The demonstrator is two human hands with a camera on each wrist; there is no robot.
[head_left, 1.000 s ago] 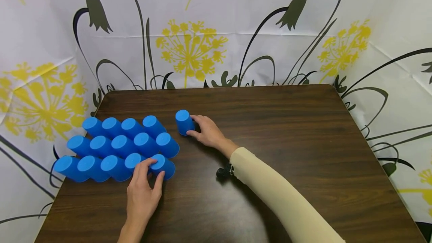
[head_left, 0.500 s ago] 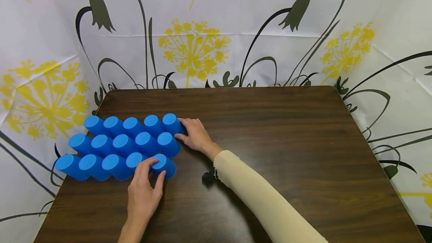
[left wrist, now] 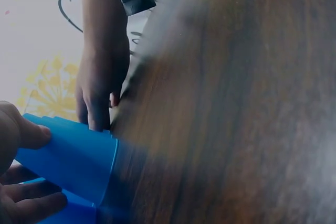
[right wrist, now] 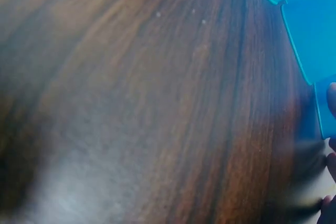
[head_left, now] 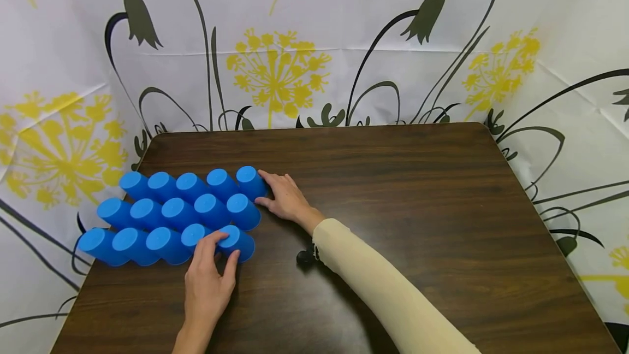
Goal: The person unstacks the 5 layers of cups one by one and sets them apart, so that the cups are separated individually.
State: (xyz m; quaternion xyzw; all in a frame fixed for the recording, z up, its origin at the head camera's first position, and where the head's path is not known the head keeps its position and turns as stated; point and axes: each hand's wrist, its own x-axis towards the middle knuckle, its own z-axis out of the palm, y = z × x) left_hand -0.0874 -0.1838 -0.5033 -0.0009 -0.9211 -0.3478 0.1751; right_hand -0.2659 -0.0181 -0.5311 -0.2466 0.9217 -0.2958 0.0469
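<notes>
Blue plastic cups stand upside down in three slanted rows on the left of the table, several to a row. My left hand (head_left: 207, 283) grips the rightmost cup (head_left: 239, 246) of the front row, thumb on its right side and fingers on its left. In the left wrist view, that cup (left wrist: 79, 156) has its wide rim down by the wood. At the back row's right end, my right hand (head_left: 286, 199) holds another blue cup (head_left: 249, 180) between thumb and fingers. Only its fingertips (right wrist: 332, 99) show at the edge of the right wrist view.
The middle row's end cup (head_left: 243, 211) stands between the two held ones. A dark wood-grain table (head_left: 417, 206) stretches away to the right. Behind it hangs a white cloth (head_left: 314, 81) with flower prints. A small black camera (head_left: 304, 259) sits at the right wrist.
My right hand has brought its cup leftward to the right end of the back row, where it now stands beside the others. My left hand has stayed on its cup.
</notes>
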